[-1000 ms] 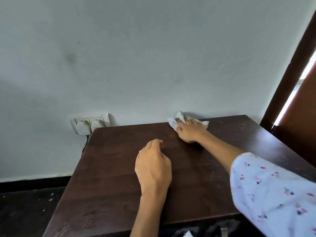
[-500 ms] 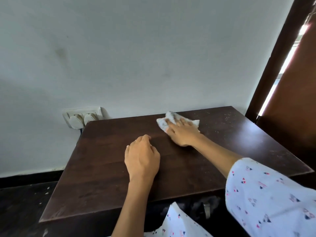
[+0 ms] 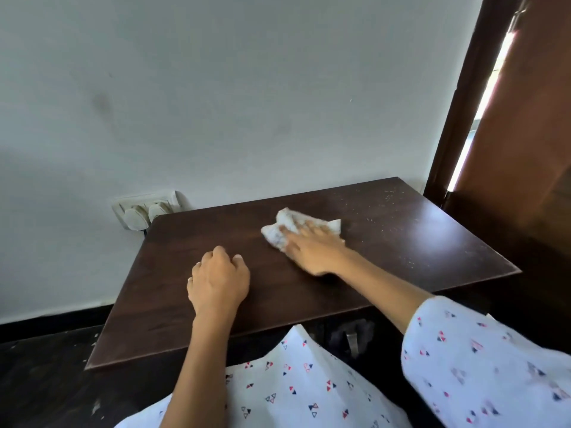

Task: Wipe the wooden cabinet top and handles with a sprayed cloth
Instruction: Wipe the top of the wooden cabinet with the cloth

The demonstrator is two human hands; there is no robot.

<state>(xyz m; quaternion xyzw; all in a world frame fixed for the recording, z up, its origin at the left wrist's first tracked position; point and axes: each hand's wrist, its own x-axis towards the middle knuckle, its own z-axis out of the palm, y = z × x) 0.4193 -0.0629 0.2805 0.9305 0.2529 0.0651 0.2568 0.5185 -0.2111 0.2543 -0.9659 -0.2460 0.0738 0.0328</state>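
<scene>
The dark wooden cabinet top (image 3: 401, 242) fills the middle of the view, with pale specks of dust on its right part. A crumpled white cloth (image 3: 279, 234) lies on the top a little in from the back edge. My right hand (image 3: 315, 250) presses flat on the cloth with straight fingers, covering its near part. My left hand (image 3: 217, 281) rests on the bare wood to the left of the cloth, fingers loosely curled and holding nothing. A metal handle (image 3: 351, 341) shows dimly below the front edge.
A white wall runs along the back edge. A white socket plate with two plugs (image 3: 145, 210) sits at the back left corner, its cable dropping down. A dark door frame (image 3: 457, 103) and brown door (image 3: 525, 118) stand right. Dark floor (image 3: 46, 366) lies left.
My right hand has slid the cloth from the back edge by the wall toward me. My left hand has stayed on the wood. The view has tilted downward.
</scene>
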